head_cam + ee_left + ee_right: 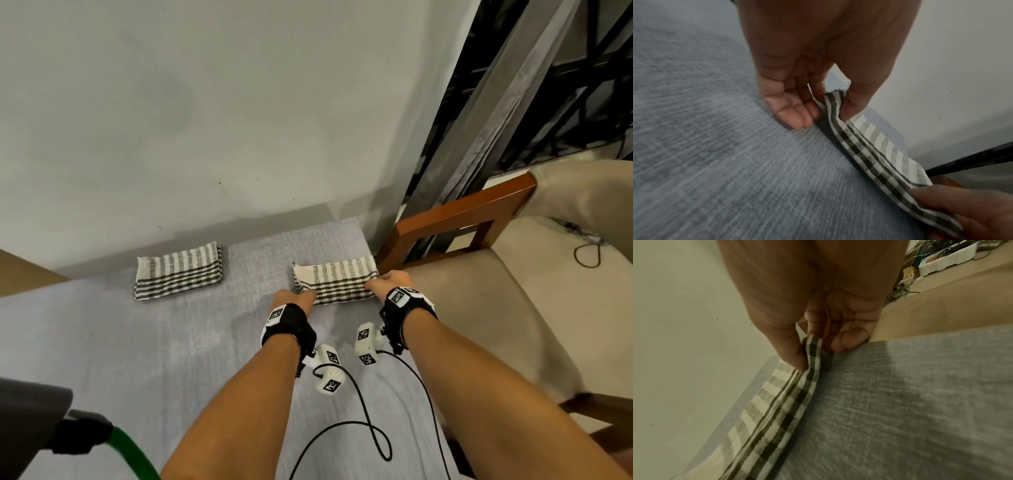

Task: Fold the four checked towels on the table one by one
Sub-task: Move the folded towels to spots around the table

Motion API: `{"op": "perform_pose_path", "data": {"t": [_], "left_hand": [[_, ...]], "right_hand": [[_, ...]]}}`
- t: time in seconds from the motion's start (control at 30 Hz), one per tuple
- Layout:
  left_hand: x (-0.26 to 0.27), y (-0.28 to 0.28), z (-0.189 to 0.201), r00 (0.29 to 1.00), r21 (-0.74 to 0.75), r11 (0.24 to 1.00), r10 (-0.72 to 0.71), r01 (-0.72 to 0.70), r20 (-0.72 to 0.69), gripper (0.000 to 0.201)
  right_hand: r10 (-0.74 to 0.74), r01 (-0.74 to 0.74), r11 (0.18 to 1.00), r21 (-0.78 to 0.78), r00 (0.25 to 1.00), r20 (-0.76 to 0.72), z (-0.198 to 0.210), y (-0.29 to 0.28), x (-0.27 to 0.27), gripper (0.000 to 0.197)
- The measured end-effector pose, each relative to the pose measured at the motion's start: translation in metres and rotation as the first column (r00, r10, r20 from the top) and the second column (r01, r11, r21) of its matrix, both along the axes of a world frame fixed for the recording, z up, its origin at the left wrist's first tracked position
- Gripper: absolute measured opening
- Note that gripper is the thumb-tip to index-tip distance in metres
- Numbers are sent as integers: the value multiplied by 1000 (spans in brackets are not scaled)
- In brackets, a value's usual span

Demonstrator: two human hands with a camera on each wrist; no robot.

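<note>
Grey cloth covers your desk (178, 342); the towel (337, 281) lies far right, long axis left-right. Your left hand (296, 298) and right hand (388, 281) pinch its near corners. Another folded towel (178, 275) sits well left, a chair (479, 291) just right.

cream-and-dark checked towel (337, 279), grey woven tablecloth (137, 342)

No legible text, seemingly.
</note>
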State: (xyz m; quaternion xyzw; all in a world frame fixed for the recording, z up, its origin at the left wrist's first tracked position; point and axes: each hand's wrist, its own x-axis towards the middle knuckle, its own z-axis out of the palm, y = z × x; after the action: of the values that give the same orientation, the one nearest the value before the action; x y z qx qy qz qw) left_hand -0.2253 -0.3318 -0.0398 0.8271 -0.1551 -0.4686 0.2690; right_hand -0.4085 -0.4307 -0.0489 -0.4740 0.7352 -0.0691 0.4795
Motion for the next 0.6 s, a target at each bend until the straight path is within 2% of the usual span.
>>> {"op": "perform_pose_path", "data": {"t": [0.1,0.3,0.37,0.43,0.6], "left_hand": [[-4,3,7,999,-45,998,-50,50,2,13],[-12,11,5,983,-67,984,-169,164,-75,21],[-21,17,19,970,-75,975,-216,208,-113,25],[-33,21,39,954,-83,962,-270,261,-127,12],[-53,30,60,927,-121,931,-358,345,-112,19]], "right_hand": [[-89,86,996,33,993,73,9,16,-9,23],[-278,249,954,168,943,184,35,78,-48,25],[-335,300,935,186,921,199,42,104,-62,16],[-377,347,923,167,900,218,42,124,-72,16],[-495,473,868,153,801,335,38,168,-85,22]]}}
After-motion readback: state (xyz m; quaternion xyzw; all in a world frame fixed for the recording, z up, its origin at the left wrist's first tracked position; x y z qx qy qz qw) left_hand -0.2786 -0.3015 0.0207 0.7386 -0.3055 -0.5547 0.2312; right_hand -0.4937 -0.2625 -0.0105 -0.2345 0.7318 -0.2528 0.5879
